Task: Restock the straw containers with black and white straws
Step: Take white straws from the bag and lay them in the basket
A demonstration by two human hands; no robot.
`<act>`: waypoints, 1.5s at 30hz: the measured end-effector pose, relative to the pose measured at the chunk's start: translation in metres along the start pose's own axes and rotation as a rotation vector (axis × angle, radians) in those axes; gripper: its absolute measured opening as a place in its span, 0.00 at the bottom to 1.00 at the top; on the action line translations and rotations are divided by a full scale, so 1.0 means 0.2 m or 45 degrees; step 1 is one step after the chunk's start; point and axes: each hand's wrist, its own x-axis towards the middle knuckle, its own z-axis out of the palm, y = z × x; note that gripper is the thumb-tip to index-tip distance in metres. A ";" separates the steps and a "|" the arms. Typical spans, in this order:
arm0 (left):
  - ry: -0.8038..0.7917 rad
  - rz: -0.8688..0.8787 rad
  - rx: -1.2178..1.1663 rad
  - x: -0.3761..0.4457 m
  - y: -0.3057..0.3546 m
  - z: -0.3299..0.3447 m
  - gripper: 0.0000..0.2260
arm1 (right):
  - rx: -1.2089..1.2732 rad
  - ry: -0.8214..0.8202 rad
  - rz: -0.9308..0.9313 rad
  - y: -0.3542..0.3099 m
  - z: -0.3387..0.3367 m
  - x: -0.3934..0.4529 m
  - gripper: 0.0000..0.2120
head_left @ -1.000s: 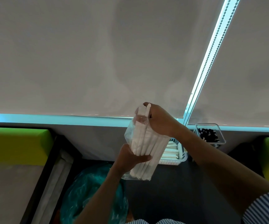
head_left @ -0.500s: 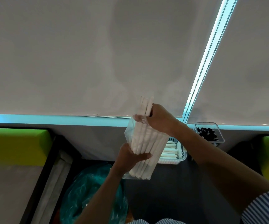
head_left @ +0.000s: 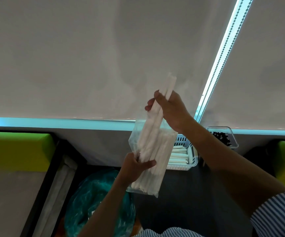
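Long white paper-wrapped straws [head_left: 152, 142] in clear bag [head_left: 134, 141]

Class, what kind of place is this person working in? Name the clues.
Probably a café or drinks counter: a white basket of white straws, a clear container of black straws, and green seat cushions beneath window blinds.

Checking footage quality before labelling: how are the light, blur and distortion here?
Head view: dim and soft; the white straws that the right hand pulls fade into the pale blind; the cyan strip glows bright; wide-angle lens slants the bead chain.
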 end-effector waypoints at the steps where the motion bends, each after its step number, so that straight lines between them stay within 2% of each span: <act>1: 0.002 -0.010 0.000 -0.01 -0.01 -0.01 0.17 | 0.032 0.000 -0.001 -0.01 0.00 0.01 0.07; 6: 0.050 -0.067 -0.031 -0.04 -0.07 -0.05 0.11 | 0.111 0.043 -0.055 -0.07 0.01 0.06 0.06; 13: 0.092 -0.155 -0.004 -0.04 -0.17 -0.12 0.12 | 0.166 0.161 -0.210 -0.15 0.02 0.11 0.05; 17: 0.138 -0.234 0.068 -0.04 -0.27 -0.17 0.16 | 0.014 0.246 -0.384 -0.19 0.00 0.16 0.02; 21: 0.240 -0.305 0.105 -0.04 -0.32 -0.23 0.17 | -0.292 0.300 -0.514 -0.18 -0.06 0.21 0.05; 24: 0.291 -0.373 0.122 -0.02 -0.33 -0.25 0.18 | -0.448 0.237 -0.429 -0.07 -0.10 0.21 0.06; 29: 0.350 -0.425 0.112 0.03 -0.35 -0.29 0.20 | -0.767 -0.049 -0.125 0.28 -0.18 0.19 0.06; 33: 0.364 -0.431 0.102 0.05 -0.33 -0.32 0.16 | -1.036 -0.233 0.118 0.57 -0.22 0.14 0.12; 36: 0.385 -0.407 0.076 0.07 -0.35 -0.34 0.16 | -1.161 -0.347 0.227 0.76 -0.23 0.10 0.13; 38: 0.388 -0.421 0.069 0.09 -0.37 -0.36 0.18 | -1.264 -0.495 0.276 0.87 -0.21 0.11 0.14; 41: 0.365 -0.428 0.052 0.12 -0.39 -0.38 0.22 | -1.346 -0.661 0.395 1.01 -0.19 0.10 0.13; 45: 0.370 -0.444 0.080 0.14 -0.42 -0.41 0.23 | -1.470 -0.732 0.503 1.21 -0.16 0.09 0.09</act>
